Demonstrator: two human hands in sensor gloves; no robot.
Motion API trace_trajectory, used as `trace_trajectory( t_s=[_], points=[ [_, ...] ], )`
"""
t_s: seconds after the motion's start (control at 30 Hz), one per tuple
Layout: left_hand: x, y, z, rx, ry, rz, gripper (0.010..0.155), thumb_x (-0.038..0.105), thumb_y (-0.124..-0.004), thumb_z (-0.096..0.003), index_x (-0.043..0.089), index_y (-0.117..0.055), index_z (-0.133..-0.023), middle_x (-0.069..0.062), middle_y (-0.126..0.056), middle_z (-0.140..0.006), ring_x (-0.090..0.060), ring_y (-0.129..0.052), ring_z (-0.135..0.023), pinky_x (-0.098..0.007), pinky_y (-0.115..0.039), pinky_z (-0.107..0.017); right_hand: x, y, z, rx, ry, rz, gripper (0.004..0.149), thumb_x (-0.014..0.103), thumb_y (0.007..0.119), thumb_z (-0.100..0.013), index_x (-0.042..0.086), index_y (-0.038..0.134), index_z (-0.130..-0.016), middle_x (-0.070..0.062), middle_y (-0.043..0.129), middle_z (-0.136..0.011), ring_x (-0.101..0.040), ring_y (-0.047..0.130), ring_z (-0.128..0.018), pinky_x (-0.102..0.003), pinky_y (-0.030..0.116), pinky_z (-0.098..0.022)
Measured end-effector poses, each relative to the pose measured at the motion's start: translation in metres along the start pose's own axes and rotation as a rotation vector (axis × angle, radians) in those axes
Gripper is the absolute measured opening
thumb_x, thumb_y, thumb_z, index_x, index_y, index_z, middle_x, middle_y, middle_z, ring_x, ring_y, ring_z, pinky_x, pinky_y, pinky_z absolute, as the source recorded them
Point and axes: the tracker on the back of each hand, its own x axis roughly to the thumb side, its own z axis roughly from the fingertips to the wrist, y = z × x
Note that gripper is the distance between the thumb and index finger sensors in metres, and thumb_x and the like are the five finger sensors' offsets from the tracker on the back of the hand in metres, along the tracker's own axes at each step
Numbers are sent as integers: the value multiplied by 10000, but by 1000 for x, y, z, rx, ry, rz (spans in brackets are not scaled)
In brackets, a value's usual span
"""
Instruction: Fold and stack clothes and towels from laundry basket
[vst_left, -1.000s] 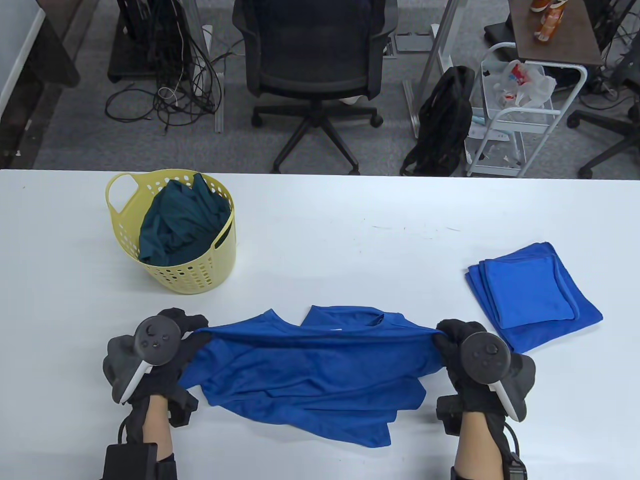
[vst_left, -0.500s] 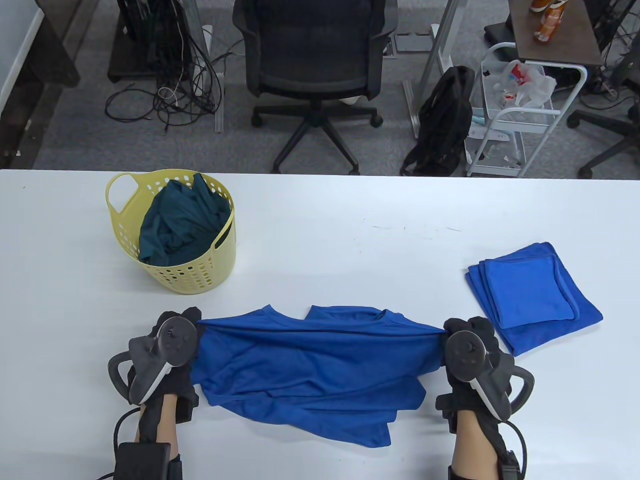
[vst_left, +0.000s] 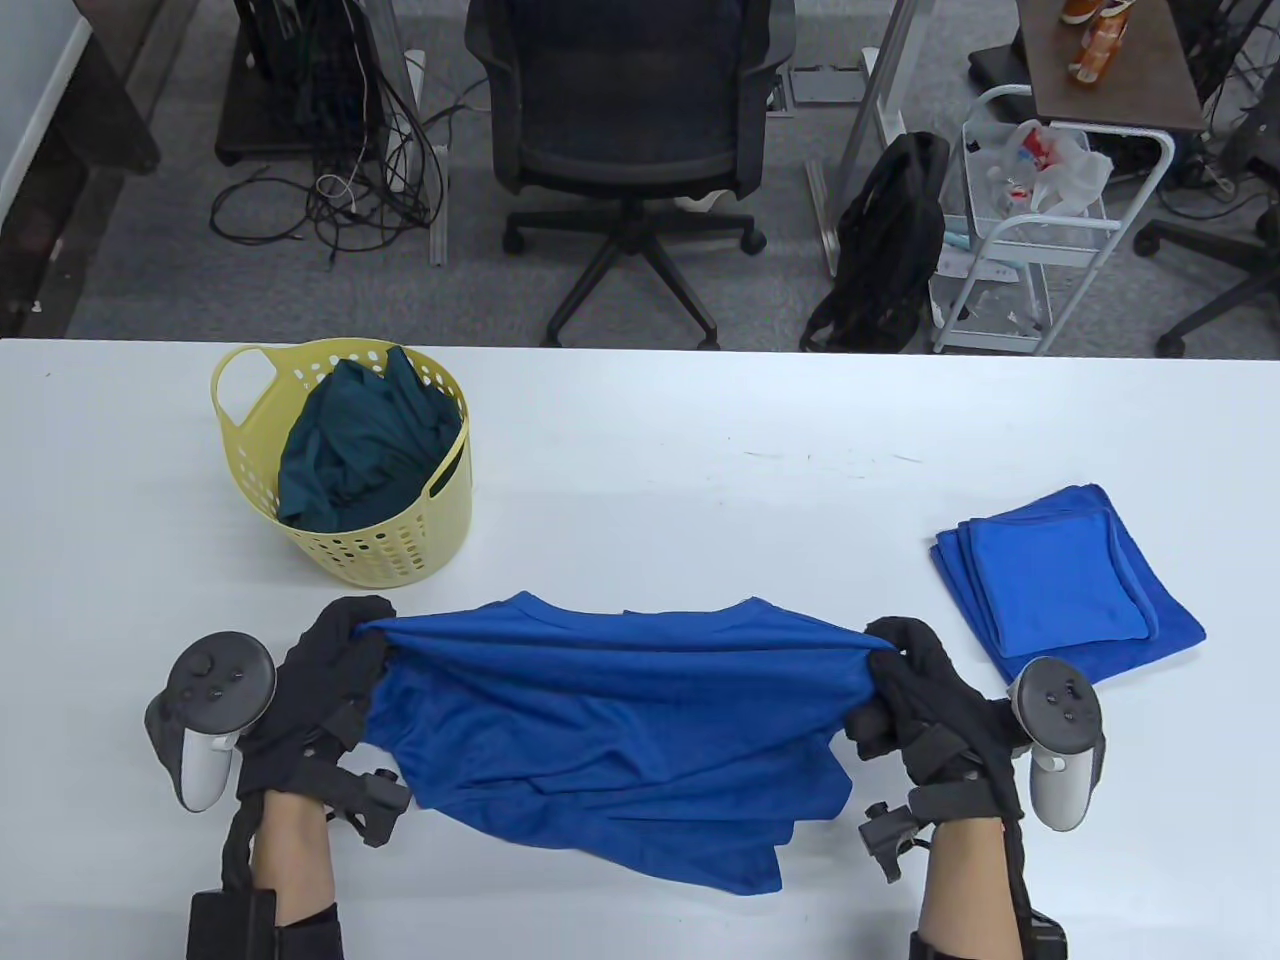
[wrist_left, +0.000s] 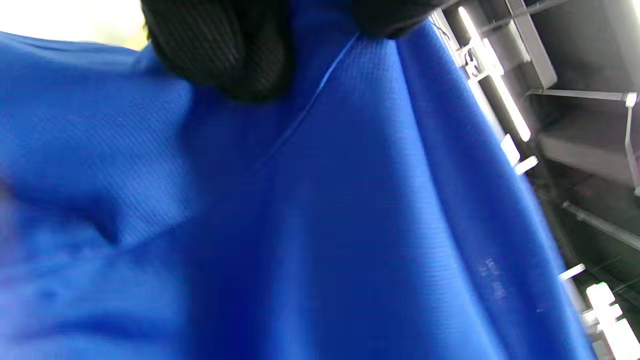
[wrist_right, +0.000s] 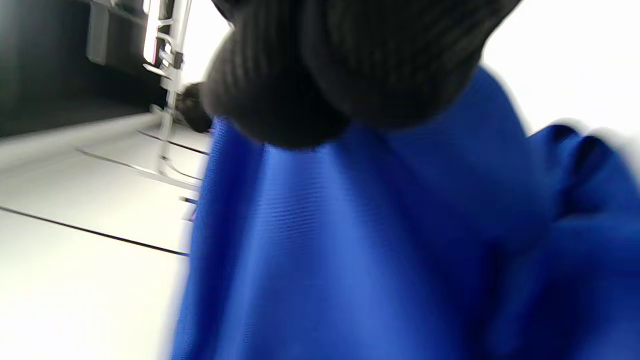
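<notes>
A blue shirt (vst_left: 620, 720) is stretched between both hands near the table's front edge, its upper edge lifted and its lower part lying crumpled on the table. My left hand (vst_left: 345, 640) grips the shirt's left end. My right hand (vst_left: 890, 650) grips the right end. In the left wrist view the blue shirt (wrist_left: 350, 225) fills the frame under black gloved fingers (wrist_left: 225, 50). The right wrist view shows the same blue shirt (wrist_right: 375, 250) below curled gloved fingers (wrist_right: 310, 75). A yellow laundry basket (vst_left: 400, 555) at the back left holds dark green clothing (vst_left: 360, 440).
Folded blue towels (vst_left: 1065, 580) lie stacked at the right of the white table (vst_left: 700, 480). Beyond the table's far edge stand an office chair (vst_left: 625, 150), a black backpack (vst_left: 885, 240) and a white cart (vst_left: 1030, 250).
Both hands have turned outward, trackers swinging to the sides, and lifted the shirt's upper edge forward over the collar. The shirt is stretched slightly wider.
</notes>
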Motion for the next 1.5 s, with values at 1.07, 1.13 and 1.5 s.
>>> trace_trajectory(
  t_s=[1.07,1.13,1.5],
  points=[
    [168,3,-2,396,-610,-565,449,449,-581,-651,313,-560,-1078,-74,-722,-1124,-277,-898,-962,-358,-837,-695,99,-96,-3,-395,-563,143,399,238,609,-631,165,626,-1023,-179,616,-1149,-430,726,-1002,-617,522,-736],
    [131,-37,-2,184,-501,-638,443,446,-595,-649,323,-590,-1074,-111,-733,-1130,-307,-903,-958,-377,-840,-689,53,-83,-10,-284,-383,232,396,226,622,-633,144,650,-1019,-213,676,-1106,-464,780,-948,-638,556,-712],
    [28,-97,7,-446,-212,-793,442,462,-602,-640,360,-602,-1069,-139,-790,-1096,-305,-957,-909,-380,-872,-656,-37,-34,-11,275,107,668,402,235,608,-643,138,644,-1032,-239,766,-1017,-442,888,-822,-627,698,-654]
  ],
)
